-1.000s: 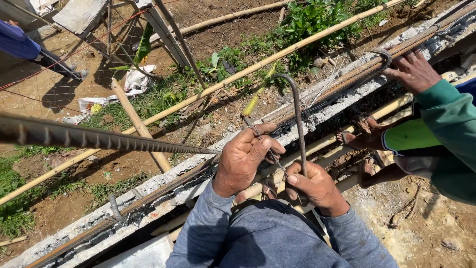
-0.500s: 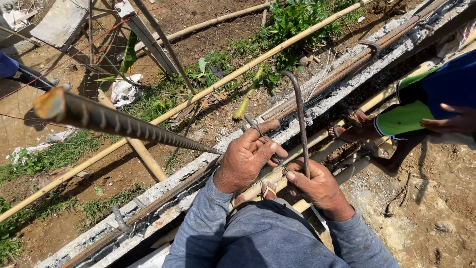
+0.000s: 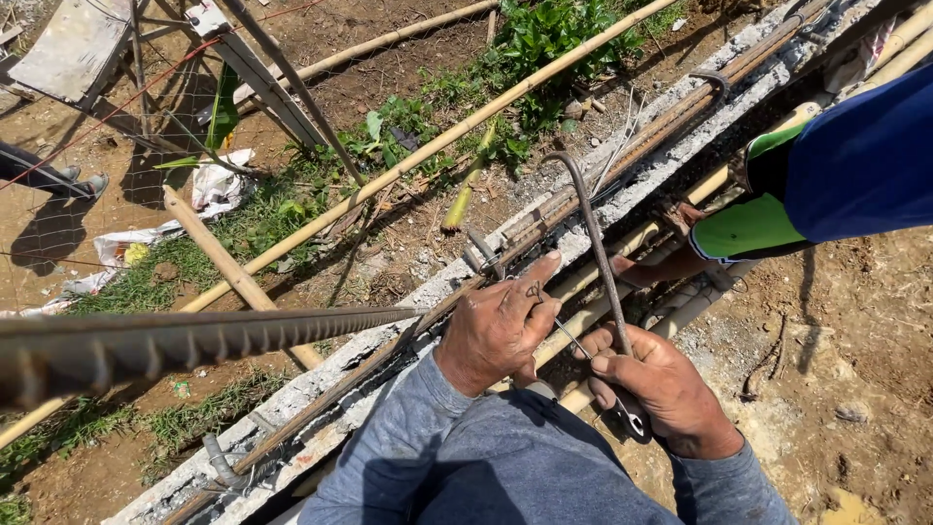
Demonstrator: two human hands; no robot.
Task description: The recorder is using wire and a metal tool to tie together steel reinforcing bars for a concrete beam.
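My left hand point(image 3: 498, 326) rests on the long steel bars point(image 3: 622, 160) laid along a concrete ledge point(image 3: 321, 379), with thin tie wire point(image 3: 535, 292) pinched between thumb and forefinger. My right hand point(image 3: 661, 384) grips a bent, hooked steel bar point(image 3: 593, 233) that stands upright between both hands, and a small metal tool point(image 3: 632, 420) shows under its fingers. A ribbed steel bar point(image 3: 194, 340) juts in from the left, close to the camera.
A co-worker in blue and green clothing point(image 3: 826, 175) stands at the right, foot point(image 3: 671, 262) on bamboo poles point(image 3: 603, 277). A long bamboo pole point(image 3: 428, 146) crosses the grassy ground below. A wooden frame point(image 3: 253, 68), litter point(image 3: 219, 185) and another person's shoe point(image 3: 83, 180) lie at left.
The view has shifted. The co-worker has moved nearer along the ledge at right. My hands stay on the hooked bar, left fingers now pinching the tie wire.
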